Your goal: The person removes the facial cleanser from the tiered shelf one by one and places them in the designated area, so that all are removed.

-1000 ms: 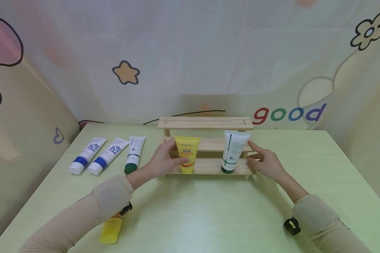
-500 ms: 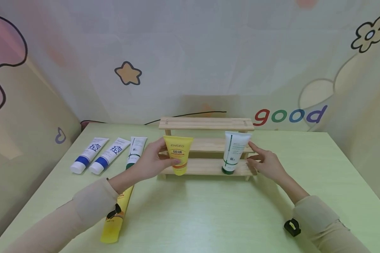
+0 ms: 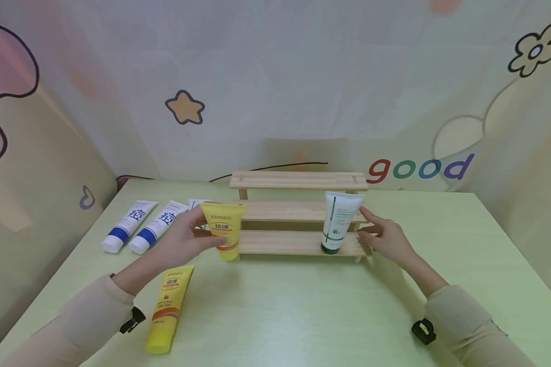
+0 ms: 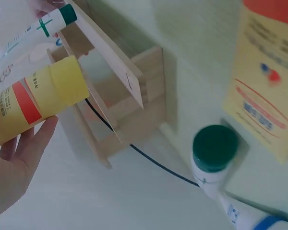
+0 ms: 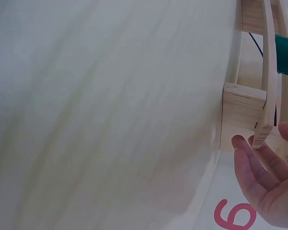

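Observation:
My left hand grips a yellow squeeze tube marked ENSEO, thumb across its front. It is held cap down, left of the rack's bottom tier. The left wrist view shows the fingers of the left hand around the tube. My right hand holds the right end of a three-tier wooden rack; in the right wrist view its fingers curl around the bottom board's end. Close to those fingers, a white tube with a green cap stands upright on the bottom tier.
On the table's left lie two white tubes with blue bands, one farther left, one nearer. A third white tube is mostly hidden behind my left hand. A long yellow tube lies nearer me. A patterned curtain hangs behind.
My left hand has carried the yellow tube leftward from in front of the bottom tier to beyond its left end. The right hand and the green-capped tube have stayed put.

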Motion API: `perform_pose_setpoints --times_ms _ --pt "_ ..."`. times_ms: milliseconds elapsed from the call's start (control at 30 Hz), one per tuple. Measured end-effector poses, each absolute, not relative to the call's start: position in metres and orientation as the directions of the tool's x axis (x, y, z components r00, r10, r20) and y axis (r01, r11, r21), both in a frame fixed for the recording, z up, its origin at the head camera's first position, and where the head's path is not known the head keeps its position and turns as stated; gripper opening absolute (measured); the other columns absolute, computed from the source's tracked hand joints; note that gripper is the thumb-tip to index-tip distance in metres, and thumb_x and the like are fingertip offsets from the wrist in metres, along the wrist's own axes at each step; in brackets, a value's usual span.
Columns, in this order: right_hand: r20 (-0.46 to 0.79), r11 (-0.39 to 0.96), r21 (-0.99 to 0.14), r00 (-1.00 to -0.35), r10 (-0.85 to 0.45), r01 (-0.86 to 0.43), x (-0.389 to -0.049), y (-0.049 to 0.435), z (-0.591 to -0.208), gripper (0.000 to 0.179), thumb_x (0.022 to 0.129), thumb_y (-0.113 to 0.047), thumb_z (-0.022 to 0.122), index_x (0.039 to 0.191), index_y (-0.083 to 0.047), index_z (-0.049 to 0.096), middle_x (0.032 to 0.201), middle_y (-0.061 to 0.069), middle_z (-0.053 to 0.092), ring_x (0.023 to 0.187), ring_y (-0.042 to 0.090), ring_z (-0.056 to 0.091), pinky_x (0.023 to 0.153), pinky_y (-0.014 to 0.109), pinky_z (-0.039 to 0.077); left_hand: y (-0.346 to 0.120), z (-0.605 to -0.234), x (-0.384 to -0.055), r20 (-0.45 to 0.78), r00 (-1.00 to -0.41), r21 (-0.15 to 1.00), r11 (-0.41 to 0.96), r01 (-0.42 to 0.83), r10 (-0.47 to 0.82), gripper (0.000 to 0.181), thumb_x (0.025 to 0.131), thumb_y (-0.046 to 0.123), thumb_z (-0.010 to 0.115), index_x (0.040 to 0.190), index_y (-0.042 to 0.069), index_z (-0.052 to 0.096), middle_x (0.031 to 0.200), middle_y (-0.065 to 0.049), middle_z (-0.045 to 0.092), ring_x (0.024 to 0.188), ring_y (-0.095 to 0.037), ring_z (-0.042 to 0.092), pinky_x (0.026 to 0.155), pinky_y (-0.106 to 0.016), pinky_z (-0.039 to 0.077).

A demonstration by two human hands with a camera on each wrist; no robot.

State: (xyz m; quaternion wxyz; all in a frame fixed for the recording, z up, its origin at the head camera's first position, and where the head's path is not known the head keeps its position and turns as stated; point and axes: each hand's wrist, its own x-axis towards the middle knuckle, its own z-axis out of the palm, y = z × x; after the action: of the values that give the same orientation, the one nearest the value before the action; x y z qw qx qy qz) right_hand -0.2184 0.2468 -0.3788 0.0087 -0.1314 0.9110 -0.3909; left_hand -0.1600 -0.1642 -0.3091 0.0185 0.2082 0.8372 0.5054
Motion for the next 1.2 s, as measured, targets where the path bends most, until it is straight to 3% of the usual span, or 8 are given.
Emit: perform_pose_setpoints --times_ms 167,333,633,833,1067,1200 --pt "0.09 0.646 -0.725 -0.963 -0.254 -0.238 -0.218 0.246 -0.378 0.062 0.088 -0.008 0.058 0.142 -0.004 0.027 0.115 0.03 0.054 0.09 0.038 0.061 0.063 0.031 0.054 -0.185 -0.309 -0.155 0.193 -0.919 0.83 0.442 0.34 0.344 0.041 0.078 -0.003 0.068 0.115 -0.001 0.049 0.105 -0.015 0.059 0.095 -0.027 0.061 0.077 -0.03 0.052" --pt "0.09 0.647 -0.724 -0.963 -0.254 -0.238 -0.218 0.246 -0.378 0.062 0.088 -0.007 0.057 0.142 -0.005 0.027 0.12 0.029 0.052 0.093 0.039 0.06 0.064 0.032 0.054 -0.207 -0.308 -0.149 0.199 -0.928 0.796 0.5 0.341 0.316 0.04 0.078 -0.004 0.067 0.113 -0.002 0.049 0.103 -0.014 0.059 0.094 -0.026 0.061 0.077 -0.029 0.052" --pt "0.082 0.638 -0.734 -0.964 -0.254 -0.231 -0.217 0.247 -0.378 0.062 0.088 -0.007 0.057 0.142 -0.005 0.027 0.118 0.029 0.053 0.093 0.038 0.06 0.062 0.031 0.053 -0.249 -0.312 -0.13 0.243 -0.938 0.737 0.582 0.344 0.248 0.042 0.077 0.001 0.071 0.114 -0.003 0.051 0.101 -0.015 0.06 0.085 -0.003 0.06 0.072 -0.02 0.051" --pt "0.061 0.64 -0.74 -0.968 -0.244 -0.208 -0.215 0.249 -0.376 0.062 0.089 -0.01 0.057 0.142 -0.006 0.026 0.118 0.029 0.053 0.094 0.037 0.059 0.065 0.032 0.054 -0.271 -0.324 -0.125 0.188 -0.962 0.739 0.616 0.272 0.199 0.048 0.078 0.006 0.071 0.119 -0.003 0.048 0.106 -0.017 0.06 0.087 0.001 0.057 0.071 -0.021 0.051" --pt "0.079 0.632 -0.742 -0.965 -0.25 -0.224 -0.216 0.251 -0.378 0.061 0.088 -0.007 0.057 0.142 -0.005 0.028 0.117 0.029 0.054 0.093 0.037 0.06 0.063 0.031 0.054 -0.299 -0.345 -0.12 0.16 -0.966 0.768 0.589 0.25 0.202 0.048 0.081 0.005 0.067 0.122 -0.001 0.041 0.102 0.011 0.058 0.09 0.002 0.056 0.07 -0.022 0.05" --pt "0.07 0.628 -0.748 -0.967 -0.245 -0.214 -0.217 0.25 -0.378 0.062 0.088 -0.008 0.057 0.142 -0.006 0.027 0.117 0.029 0.054 0.094 0.037 0.06 0.063 0.031 0.053 -0.317 -0.353 -0.119 0.069 -0.971 0.816 0.546 0.187 0.229 0.047 0.083 0.007 0.065 0.122 0.0 0.038 0.101 0.009 0.059 0.089 -0.003 0.057 0.068 -0.028 0.052"
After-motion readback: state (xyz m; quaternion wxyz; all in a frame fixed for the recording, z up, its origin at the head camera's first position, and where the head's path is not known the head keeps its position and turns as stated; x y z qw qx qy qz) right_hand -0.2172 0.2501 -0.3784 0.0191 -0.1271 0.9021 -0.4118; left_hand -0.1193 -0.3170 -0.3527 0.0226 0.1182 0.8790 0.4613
